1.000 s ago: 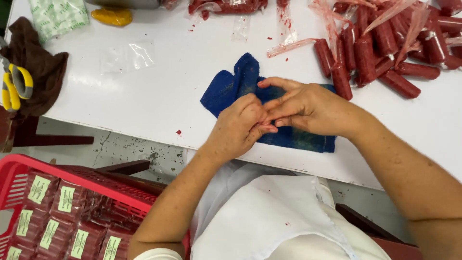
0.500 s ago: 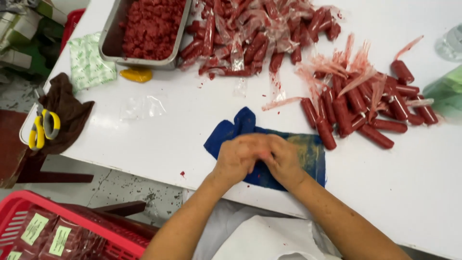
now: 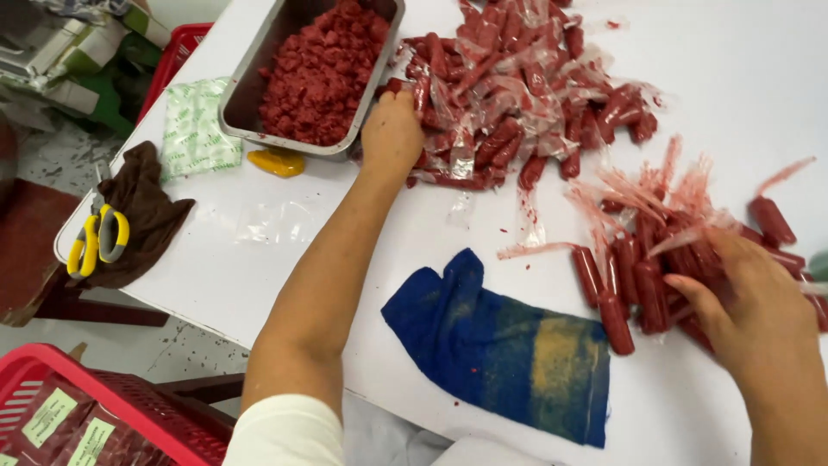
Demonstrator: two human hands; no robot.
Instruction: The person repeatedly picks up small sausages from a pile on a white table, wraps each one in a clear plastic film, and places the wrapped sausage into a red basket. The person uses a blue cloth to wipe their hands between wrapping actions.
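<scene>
The white table (image 3: 750, 78) filled most of the view, its far and right sides cut off by the frame. Across its upper middle lay a heap of filled plastic sleeves (image 3: 517, 95), red and smeared, and the left hand (image 3: 391, 131) rested on that heap's near edge beside the metal tray (image 3: 246, 82) of red crumbled filling; its fingers were hidden among the plastic, so I could not tell whether they pinched anything. To the right sat a second cluster of sealed red tubes (image 3: 642, 285), and the right hand (image 3: 759, 315) lay over it, loosely spread with the thumb out, its fingertips blurred. A blue cloth (image 3: 504, 354) stained yellow lay at the near edge. Left of the tray lay a flat green-and-white printed packet (image 3: 197, 129), then a brown rag (image 3: 147, 216) carrying yellow-handled scissors (image 3: 97, 242). At the lower left, a red basket (image 3: 95, 414) held dark packs with pale green rectangular labels (image 3: 50, 416), partly cut off.
</scene>
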